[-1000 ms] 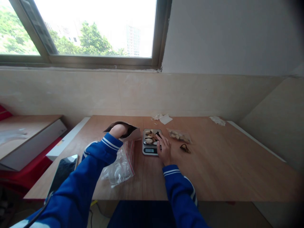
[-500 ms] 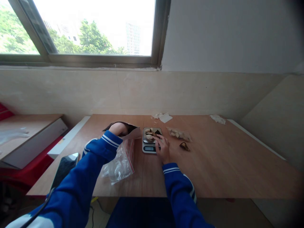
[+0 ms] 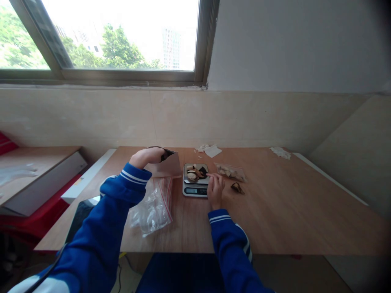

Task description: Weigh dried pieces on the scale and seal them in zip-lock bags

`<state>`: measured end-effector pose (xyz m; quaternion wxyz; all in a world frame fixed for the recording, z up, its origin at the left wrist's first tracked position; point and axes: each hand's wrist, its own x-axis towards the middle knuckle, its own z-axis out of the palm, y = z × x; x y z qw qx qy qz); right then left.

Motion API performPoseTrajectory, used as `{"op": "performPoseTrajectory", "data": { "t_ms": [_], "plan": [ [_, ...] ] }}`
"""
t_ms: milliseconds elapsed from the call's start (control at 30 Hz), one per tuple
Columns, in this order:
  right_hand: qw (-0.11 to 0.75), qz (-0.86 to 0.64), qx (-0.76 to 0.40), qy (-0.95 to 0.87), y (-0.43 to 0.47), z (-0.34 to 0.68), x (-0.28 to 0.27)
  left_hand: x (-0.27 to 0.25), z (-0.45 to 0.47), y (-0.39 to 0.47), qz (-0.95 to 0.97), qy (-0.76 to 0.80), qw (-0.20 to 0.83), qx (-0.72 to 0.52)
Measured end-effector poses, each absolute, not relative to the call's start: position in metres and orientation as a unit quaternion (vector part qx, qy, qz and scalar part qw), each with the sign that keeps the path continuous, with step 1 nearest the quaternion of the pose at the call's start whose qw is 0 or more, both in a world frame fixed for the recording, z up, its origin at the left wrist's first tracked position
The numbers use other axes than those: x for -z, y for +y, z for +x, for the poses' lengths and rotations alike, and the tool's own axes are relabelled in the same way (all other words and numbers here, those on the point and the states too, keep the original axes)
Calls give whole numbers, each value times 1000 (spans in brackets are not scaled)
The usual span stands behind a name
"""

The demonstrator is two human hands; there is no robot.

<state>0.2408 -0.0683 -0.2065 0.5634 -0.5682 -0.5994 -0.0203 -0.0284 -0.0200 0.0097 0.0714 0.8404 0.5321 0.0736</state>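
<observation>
A small digital kitchen scale (image 3: pixel 195 190) sits mid-table, its steel platform piled with pale and dark dried slices (image 3: pixel 195 172). My right hand (image 3: pixel 215 188) hovers at the scale's right edge, fingertips pinched on a thin slice held over the platform. My left hand (image 3: pixel 147 156) is raised left of the scale, gripping the rim of an opened paper pouch (image 3: pixel 166 165) lifted off the wood. Both sleeves are blue with white stripes.
A pile of clear zip bags (image 3: pixel 152 207) lies under my left forearm. A filled clear bag (image 3: pixel 230 172) and a dark loose piece (image 3: pixel 236 187) lie right of the scale. Crumpled tissues (image 3: pixel 208 150) rest by the wall. A phone (image 3: pixel 82 211) lies at the table's left edge.
My left hand lifted the pouch higher off the table. My right hand drew back from the scale's platform to its right edge and closed its fingers on a slice.
</observation>
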Motion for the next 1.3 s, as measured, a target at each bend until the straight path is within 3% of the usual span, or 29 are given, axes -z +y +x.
{"op": "performPoseTrajectory", "data": {
  "t_ms": [167,433,667,800,1300],
  "plan": [
    [572,-573,21,-586,-66,243,209,-24,-29,-29,862,488,109,-77],
    [575,-575,38,-581,-65,245,210,-32,-27,-34,875,475,43,-82],
    [439,-517,80,-730,-68,224,209,-36,-25,-50,834,528,-110,-114],
    [427,-520,86,-735,-65,220,210,-43,-27,-53,801,541,-168,-193],
    [517,-565,33,-642,-65,231,207,-9,-20,-45,773,518,-60,-361]
  ]
}}
